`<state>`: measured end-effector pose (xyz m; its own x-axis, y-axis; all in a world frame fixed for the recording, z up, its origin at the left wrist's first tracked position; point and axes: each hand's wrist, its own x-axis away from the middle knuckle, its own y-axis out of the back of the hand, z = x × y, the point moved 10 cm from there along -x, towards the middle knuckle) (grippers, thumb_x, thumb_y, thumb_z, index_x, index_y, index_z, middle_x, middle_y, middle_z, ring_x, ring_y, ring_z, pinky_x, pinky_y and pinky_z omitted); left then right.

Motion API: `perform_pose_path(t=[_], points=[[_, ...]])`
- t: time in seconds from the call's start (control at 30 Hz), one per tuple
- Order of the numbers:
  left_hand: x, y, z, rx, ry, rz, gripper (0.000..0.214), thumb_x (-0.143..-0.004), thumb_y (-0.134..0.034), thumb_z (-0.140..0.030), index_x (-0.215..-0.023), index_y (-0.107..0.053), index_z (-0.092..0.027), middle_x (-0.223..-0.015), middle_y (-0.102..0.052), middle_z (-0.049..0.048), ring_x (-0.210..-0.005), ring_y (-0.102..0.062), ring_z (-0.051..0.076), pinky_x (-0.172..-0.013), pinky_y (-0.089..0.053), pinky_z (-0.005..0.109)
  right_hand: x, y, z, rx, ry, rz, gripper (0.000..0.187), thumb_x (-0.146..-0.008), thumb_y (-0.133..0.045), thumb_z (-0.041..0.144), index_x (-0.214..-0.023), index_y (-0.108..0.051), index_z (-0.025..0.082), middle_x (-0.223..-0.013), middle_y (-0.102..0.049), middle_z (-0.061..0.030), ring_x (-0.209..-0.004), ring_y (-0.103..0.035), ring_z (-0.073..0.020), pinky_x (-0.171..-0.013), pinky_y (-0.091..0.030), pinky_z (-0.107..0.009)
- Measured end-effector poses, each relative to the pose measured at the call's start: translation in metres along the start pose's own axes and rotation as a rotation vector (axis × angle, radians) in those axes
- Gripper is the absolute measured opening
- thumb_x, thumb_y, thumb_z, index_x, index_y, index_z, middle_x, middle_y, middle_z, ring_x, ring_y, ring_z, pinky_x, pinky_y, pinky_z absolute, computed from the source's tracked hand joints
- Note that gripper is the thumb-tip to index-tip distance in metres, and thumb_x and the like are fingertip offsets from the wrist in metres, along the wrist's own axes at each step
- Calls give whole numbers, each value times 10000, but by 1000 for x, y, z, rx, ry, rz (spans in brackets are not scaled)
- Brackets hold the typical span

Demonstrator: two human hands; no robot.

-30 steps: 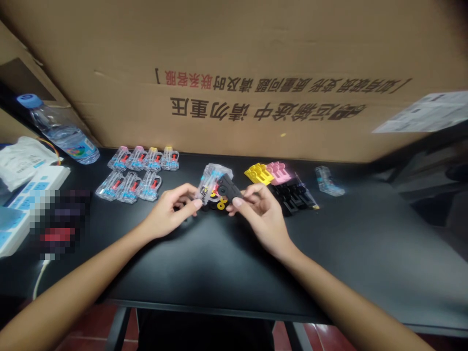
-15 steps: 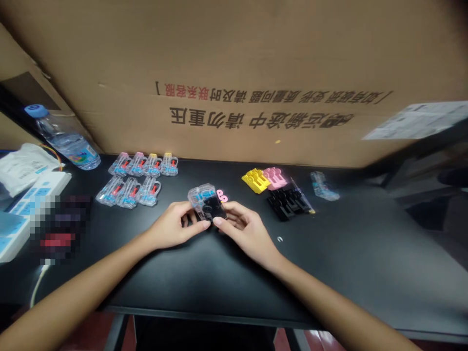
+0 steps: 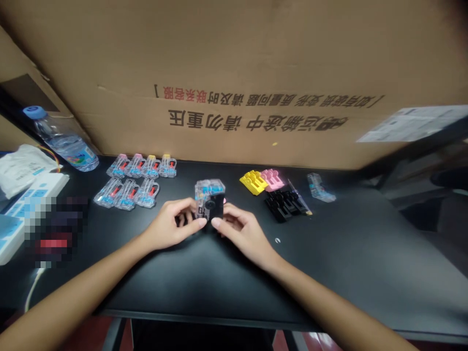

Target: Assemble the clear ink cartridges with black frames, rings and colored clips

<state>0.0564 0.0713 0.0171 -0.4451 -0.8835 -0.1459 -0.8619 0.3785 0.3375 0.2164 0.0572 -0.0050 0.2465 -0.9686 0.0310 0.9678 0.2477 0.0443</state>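
Note:
Both of my hands meet at the middle of the black table (image 3: pixel 365 263). My left hand (image 3: pixel 171 228) and my right hand (image 3: pixel 243 233) pinch a clear plastic cartridge (image 3: pixel 208 197) with a blue label from either side, just above the tabletop. A black clip piece (image 3: pixel 215 207) sits against the cartridge's front, under my right thumb and fingers. Both hands are closed on this pair of parts.
Several finished clear cartridges (image 3: pixel 137 180) lie in two rows at the back left. Yellow (image 3: pixel 253 181), pink (image 3: pixel 272 178) and black clips (image 3: pixel 287 204) and one loose clear cartridge (image 3: pixel 320 188) lie right. A water bottle (image 3: pixel 60 141), power strip (image 3: pixel 36 192) and big cardboard box (image 3: pixel 256 73) border the table.
My hands have dropped toward the table and come closer together. The black piece went from being held apart at an angle to pressed flat against the cartridge's front.

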Motion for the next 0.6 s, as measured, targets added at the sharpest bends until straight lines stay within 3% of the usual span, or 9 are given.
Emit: perform_pose_path(t=[0.1, 0.27, 0.33, 0.4, 0.5, 0.6], points=[[0, -1, -2, 2, -5, 21, 251, -953, -738, -395, -904, -664, -161, -690, -603, -23, -579, -544, 97, -553, -453, 210, 2, -6, 0, 13, -9, 50, 341, -876, -811, 532, -892, -734, 201, -799, -653, -12, -684, -588, -162, -640, -508, -304], [-2, 30, -1, 146, 10, -117, 232, -969, -718, -393, -998, -690, -164, -806, -699, 16, -626, -622, 109, -586, -505, 216, 0, 39, 6, -28, 62, -233, 311, -917, -775, 523, -922, -731, 215, -631, -597, 38, -598, -553, -145, -645, -482, -293], [-3, 33, 0, 147, 13, -126, 238, -964, -720, -394, -1005, -687, -162, -794, -695, 14, -623, -622, 110, -587, -506, 216, 1, 47, 9, -47, 95, -294, 310, -922, -770, 525, -951, -735, 218, -626, -589, 44, -586, -543, -140, -637, -473, -289], [-2, 23, 1, 85, 16, -70, 252, -948, -740, -404, -967, -686, -158, -746, -670, 2, -602, -603, 109, -579, -492, 216, 1, 40, 9, -27, 87, -247, 309, -900, -799, 515, -929, -730, 215, -671, -605, 34, -596, -544, -136, -623, -472, -284], [0, 2, 0, -40, -6, 34, 271, -912, -773, -404, -870, -688, -149, -673, -634, -8, -558, -556, 104, -543, -454, 214, 2, 9, 5, 30, 36, -54, 331, -832, -874, 489, -868, -707, 206, -759, -637, 11, -640, -564, -139, -636, -493, -287], [2, -7, 1, -99, -9, 67, 279, -896, -774, -406, -847, -703, -140, -641, -611, -14, -542, -535, 104, -522, -428, 212, 5, -11, -3, 83, -12, 80, 323, -888, -816, 504, -893, -708, 200, -734, -625, 11, -655, -570, -147, -650, -508, -295]])
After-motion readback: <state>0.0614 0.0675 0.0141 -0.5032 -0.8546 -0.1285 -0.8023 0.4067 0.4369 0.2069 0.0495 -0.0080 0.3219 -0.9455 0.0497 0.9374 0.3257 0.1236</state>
